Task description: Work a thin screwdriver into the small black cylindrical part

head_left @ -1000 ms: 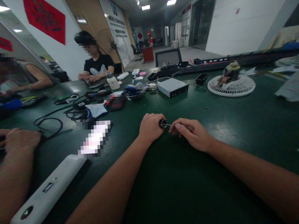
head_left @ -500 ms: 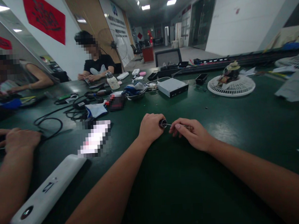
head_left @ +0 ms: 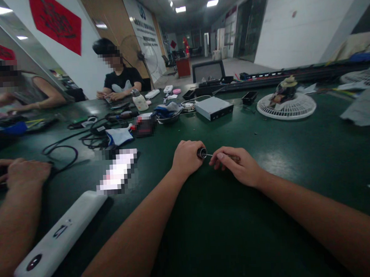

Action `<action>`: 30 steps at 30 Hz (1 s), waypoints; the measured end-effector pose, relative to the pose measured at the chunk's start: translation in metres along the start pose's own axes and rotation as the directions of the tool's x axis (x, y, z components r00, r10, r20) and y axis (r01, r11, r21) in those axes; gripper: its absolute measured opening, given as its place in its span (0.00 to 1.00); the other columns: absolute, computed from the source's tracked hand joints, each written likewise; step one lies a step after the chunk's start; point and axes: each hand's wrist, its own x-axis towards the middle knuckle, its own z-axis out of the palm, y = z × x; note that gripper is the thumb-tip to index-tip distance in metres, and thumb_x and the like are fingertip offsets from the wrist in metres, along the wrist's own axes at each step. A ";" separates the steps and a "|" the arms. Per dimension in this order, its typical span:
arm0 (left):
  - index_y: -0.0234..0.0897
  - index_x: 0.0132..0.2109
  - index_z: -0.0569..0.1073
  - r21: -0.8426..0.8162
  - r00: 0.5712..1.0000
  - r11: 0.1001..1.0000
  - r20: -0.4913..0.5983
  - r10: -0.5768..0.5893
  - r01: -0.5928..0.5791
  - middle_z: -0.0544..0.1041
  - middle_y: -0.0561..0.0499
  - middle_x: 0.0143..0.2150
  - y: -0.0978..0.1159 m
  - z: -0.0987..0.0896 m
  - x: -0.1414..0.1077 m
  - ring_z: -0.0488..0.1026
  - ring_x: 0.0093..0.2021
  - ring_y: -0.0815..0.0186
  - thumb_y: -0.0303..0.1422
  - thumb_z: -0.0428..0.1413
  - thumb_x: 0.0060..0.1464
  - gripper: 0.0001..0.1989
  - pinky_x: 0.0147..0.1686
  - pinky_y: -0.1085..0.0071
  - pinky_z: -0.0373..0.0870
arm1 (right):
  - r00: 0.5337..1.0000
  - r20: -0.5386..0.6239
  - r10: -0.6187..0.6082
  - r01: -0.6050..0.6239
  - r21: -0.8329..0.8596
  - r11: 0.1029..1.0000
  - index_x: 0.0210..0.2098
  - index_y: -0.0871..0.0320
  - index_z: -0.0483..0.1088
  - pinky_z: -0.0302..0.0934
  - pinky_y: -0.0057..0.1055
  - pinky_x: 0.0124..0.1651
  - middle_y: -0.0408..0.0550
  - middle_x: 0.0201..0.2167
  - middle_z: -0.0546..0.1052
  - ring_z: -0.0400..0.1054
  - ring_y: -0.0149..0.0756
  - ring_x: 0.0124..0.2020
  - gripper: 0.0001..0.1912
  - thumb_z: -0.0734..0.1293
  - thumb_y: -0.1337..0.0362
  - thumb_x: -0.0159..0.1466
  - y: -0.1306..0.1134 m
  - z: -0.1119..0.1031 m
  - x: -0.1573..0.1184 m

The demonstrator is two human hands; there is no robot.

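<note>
Left hand (head_left: 186,158) closed over a small black cylinder (head_left: 202,153), the fingers (head_left: 188,151) together around it, just above the dark green bench (head_left: 209,244). Right hand (head_left: 240,166) close beside it, with fingers (head_left: 220,156) pinched together on a thin metal rod (head_left: 211,155) running from the cylinder toward the right. Both hands near the middle of the bench, forearms reaching in from the near edge.

To the near left, another person's hands (head_left: 21,174) on the bench beside a looped black cable (head_left: 60,152), with a long white bar (head_left: 60,238) lying close by and a blurred white object (head_left: 118,171) between bar and cable. Farther along the bench, a silver metal box (head_left: 214,108) and, to the right, a round white fan guard (head_left: 285,108) beneath a small figurine (head_left: 287,89). On the far side, a seated person (head_left: 121,77) in a black T-shirt, hands at the bench edge.
</note>
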 end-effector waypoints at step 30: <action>0.41 0.37 0.77 0.013 1.000 1.000 0.008 0.003 -0.003 0.79 0.50 0.33 0.001 -0.001 0.000 0.75 0.37 0.59 0.28 0.57 0.52 0.05 0.42 0.61 0.64 | 0.998 -0.059 -0.023 0.022 -0.018 1.000 0.36 0.60 0.76 0.67 0.29 0.32 0.47 0.30 0.79 0.75 0.33 0.30 0.18 0.60 0.58 0.74 0.000 0.000 -0.001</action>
